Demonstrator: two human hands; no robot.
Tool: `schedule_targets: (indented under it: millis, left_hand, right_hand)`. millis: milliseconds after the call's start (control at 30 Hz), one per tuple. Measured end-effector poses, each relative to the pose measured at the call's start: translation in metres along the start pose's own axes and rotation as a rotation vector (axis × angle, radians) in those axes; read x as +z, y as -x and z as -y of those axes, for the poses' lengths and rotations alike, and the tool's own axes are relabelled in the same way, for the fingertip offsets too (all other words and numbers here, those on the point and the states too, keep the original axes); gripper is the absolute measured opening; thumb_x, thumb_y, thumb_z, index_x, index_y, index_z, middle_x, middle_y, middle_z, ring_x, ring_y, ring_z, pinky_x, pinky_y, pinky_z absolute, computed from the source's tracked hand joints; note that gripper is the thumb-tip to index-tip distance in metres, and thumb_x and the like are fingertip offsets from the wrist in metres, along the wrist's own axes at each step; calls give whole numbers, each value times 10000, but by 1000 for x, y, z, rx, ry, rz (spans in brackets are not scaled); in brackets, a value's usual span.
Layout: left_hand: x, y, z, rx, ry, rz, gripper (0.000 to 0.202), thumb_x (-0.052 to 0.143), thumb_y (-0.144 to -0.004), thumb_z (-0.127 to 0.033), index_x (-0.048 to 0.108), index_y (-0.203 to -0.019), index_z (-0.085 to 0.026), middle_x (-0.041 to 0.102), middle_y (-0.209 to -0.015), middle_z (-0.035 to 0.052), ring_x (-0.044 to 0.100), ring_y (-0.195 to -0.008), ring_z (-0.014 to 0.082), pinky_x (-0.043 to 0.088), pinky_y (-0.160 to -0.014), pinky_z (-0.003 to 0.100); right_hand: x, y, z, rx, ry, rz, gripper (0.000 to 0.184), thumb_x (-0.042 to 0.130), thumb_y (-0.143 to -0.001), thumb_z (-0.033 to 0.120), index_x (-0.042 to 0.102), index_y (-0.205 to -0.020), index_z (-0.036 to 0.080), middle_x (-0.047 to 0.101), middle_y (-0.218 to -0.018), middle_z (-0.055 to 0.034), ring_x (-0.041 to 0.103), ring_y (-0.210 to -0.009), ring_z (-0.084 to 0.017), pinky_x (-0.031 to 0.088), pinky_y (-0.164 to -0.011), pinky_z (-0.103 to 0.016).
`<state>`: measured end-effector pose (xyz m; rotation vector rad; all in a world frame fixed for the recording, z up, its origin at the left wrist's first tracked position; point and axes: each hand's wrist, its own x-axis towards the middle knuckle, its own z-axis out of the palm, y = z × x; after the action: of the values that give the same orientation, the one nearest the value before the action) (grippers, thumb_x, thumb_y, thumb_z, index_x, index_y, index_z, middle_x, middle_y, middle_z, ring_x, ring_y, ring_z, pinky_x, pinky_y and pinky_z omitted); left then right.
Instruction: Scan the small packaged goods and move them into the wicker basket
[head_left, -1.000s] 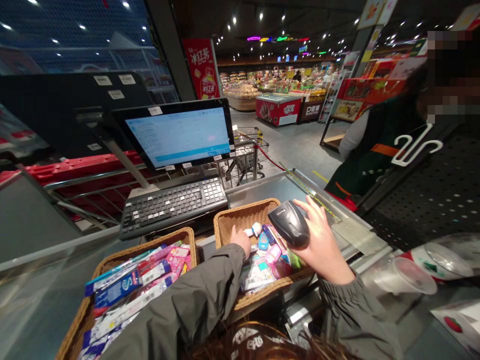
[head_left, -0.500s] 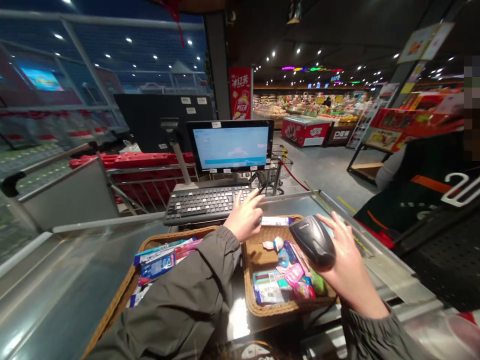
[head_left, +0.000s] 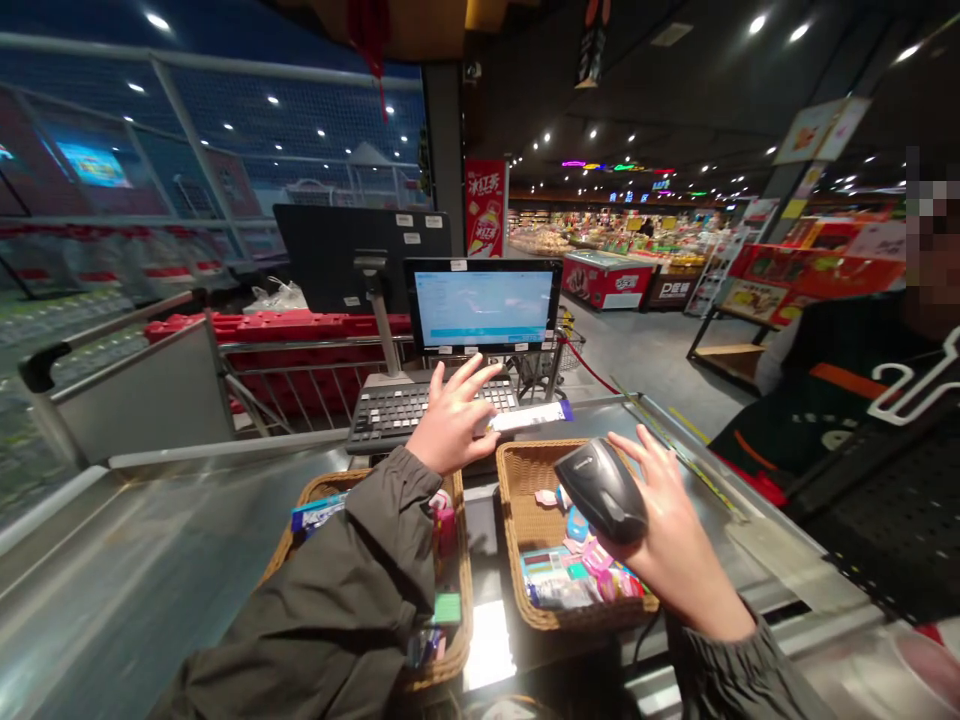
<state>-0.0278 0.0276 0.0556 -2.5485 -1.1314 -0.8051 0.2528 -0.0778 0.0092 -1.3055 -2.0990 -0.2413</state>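
My left hand [head_left: 454, 415] is over the keyboard [head_left: 397, 405], its upper fingers stretched out. A slim white packet with a blue end [head_left: 531, 416] sticks out to the right from between its thumb and lower fingers. My right hand [head_left: 675, 530] grips a black handheld barcode scanner [head_left: 604, 490], held above the right wicker basket [head_left: 517, 500]. Wrapped sweets [head_left: 598, 557] and flat colourful packets lie in that basket. Under my left forearm stands a second wicker basket [head_left: 463, 600] with several packets [head_left: 319, 515], partly hidden by the sleeve.
Beyond the keyboard stands a lit monitor [head_left: 484, 310], with a dark second screen [head_left: 337, 255] to its left. The metal counter [head_left: 165, 560] runs under the baskets. A person in dark clothing [head_left: 817, 390] is at the right, near a white hanger [head_left: 911, 385].
My left hand has moved left over the keyboard, and the white packet in it now shows more fully. The scanner in my right hand has shifted slightly left. The view has tilted a little.
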Motion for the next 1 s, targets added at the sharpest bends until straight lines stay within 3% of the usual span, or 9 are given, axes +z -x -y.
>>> schedule_targets:
  millis: [267,600,1000]
  left_hand:
    - [0,2,18,-99,150,97,153,643,-732,-272,705,-862,-220,432,-1512,75,240,-1464,351,112,-1130,698]
    - [-6,6,17,-27,101,51,136,638,-748,-281,687,-852,-210,453,-1494,92,245,-1463,340,84,-1147,676]
    - [-4,6,21,-34,114,34,127,641,-752,-272,680,-857,-211,446,-1497,102,258,-1458,342,77,-1145,674]
  right_hand:
    - [-1,2,15,7,8,33,456,601,-764,232,574,-1219,207,422,-1456,-157,187,-1463,-419,240,-1099,-723]
    - [2,4,22,40,4,70,462,619,-787,284,575,-1242,219,437,-1451,-144,209,-1458,-405,218,-1117,-712]
    - [5,6,22,34,-5,65,483,625,-791,276,565,-1266,210,430,-1462,-150,198,-1464,-405,191,-1124,-719]
